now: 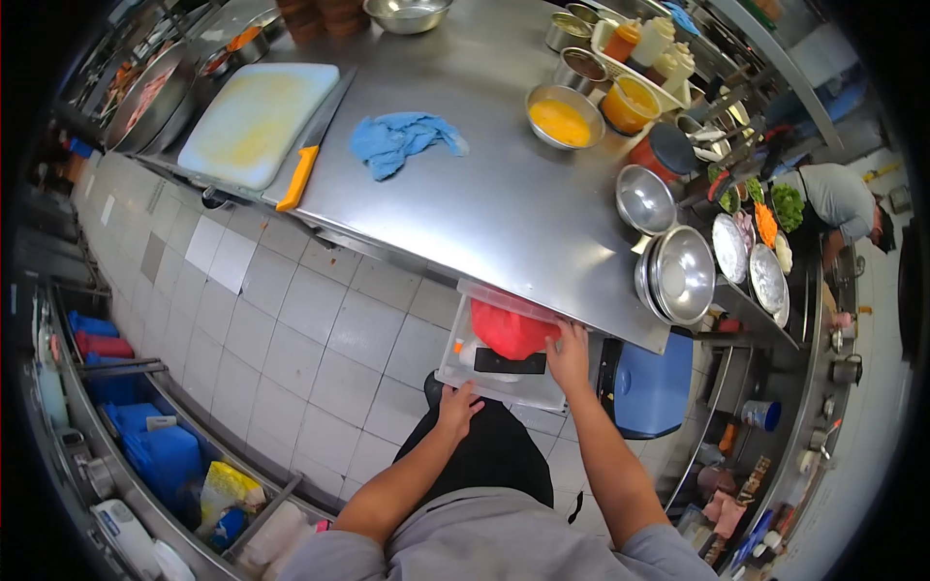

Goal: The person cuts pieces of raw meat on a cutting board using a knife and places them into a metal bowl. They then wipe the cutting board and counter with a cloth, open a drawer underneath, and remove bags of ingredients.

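Observation:
Below the steel table's front edge, a translucent plastic bin juts out like a drawer. Inside it lie a crumpled red plastic bag, a flat black rectangular object and something white, partly covered. My right hand is at the bag's right edge, its fingers closed on the red plastic; the exact grip is partly hidden. By the bin's front left corner is my left hand, fingers apart and holding nothing. Its fingertips are close to the bin's rim; I cannot tell whether they touch.
On the steel table are a cutting board, an orange-handled knife, a blue cloth, a bowl of yellow liquid and steel bowls. A blue-lidded bin stands right. Another person bends at far right.

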A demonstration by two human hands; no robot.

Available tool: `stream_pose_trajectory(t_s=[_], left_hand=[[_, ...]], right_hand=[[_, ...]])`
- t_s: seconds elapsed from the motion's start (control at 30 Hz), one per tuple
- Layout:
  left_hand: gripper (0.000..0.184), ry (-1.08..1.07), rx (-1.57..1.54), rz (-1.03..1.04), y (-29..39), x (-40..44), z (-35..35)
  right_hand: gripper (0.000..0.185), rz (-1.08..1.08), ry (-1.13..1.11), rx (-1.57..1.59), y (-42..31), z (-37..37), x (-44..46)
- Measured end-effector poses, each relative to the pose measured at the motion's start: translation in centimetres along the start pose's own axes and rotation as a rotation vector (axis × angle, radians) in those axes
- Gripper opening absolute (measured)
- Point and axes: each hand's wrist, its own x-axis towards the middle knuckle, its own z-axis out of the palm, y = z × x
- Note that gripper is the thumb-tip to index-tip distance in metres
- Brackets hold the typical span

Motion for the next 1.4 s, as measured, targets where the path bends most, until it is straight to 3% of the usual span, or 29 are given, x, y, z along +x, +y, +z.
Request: stream_pose_trajectory(t_s=[0.03,0.07,0.13,0.17,0.2,0.27,0.4,0.47,0.57,0.63,0.7,0.8,0.87,0.97,1.1,1.3,1.4], left_hand=[[0.05,-0.019,-0.031,-0.012,0.3,-0.4,-0.5],[0.05,-0.008,-0.047,-0.01,0.2,-0.2,-1.3],[0.069,-0.022,-0.11,-0.017,0.0,0.4,-2.5],[0.069,-0.008,-0.128,-0.013,-0.3,0.3,-2.9],[0.07,-0.03,-0.14,-0.01,-0.1,-0.1,-3.1],[0.071,-0.039,-0.165,0.006,0.5,-0.9,-3.0],[0.056,0.166,0.019,-0.016,1.4,-3.3,-1.4],[0.043,0.152,0.096,0.172,1.2,-4.1,-1.5],[0.029,0.033,0.11,0.304,1.9,-4.6,-0.5],[0.022,-0.061,0.197,0.378,2.3,-4.0,0.8],[0.024,-0.085,0.3,0.415,3.2,-2.7,1.8],[0.03,-0.084,0.468,0.485,3.2,0.6,3.5],[0.033,-0.002,0.647,0.584,3.7,2.6,4.2],[0.044,-0.005,0.693,0.489,4.9,4.5,5.0],[0.052,-0.002,0.637,0.424,3.6,8.5,5.2],[0.059,-0.066,0.402,0.236,8.4,3.2,8.1],[0.06,-0.15,0.38,0.34,5.3,7.9,5.7]], right_hand=[[0.058,-0.079,0.255,0.102,-0.4,0.8,-1.3],[0.058,-0.093,0.242,0.103,-0.3,3.0,-2.6],[0.055,0.54,0.182,0.961,-0.8,7.1,-3.8],[0.061,0.824,0.026,1.136,-0.8,7.2,-3.7],[0.061,0.817,0.004,1.131,-1.0,7.3,-3.0],[0.069,1.114,-0.18,1.315,-1.5,7.4,-1.0],[0.059,1.105,-0.245,1.453,-2.9,7.5,2.5],[0.047,1.031,0.003,1.899,0.1,10.4,4.1],[0.036,1.032,0.134,1.774,1.4,9.1,5.4],[0.037,0.946,0.099,1.781,4.8,10.2,5.0],[0.038,0.856,0.071,1.792,5.1,9.6,4.5],[0.04,0.94,0.194,1.62,2.5,6.2,2.5],[0.043,0.948,0.069,1.718,2.7,5.9,1.7],[0.042,0.901,0.04,1.83,2.6,5.6,1.2],[0.039,0.939,0.054,1.719,5.3,6.7,-0.3],[0.049,0.823,-0.038,1.467,3.3,7.2,-4.7],[0.048,0.892,-0.094,1.48,2.3,7.9,-5.4]])
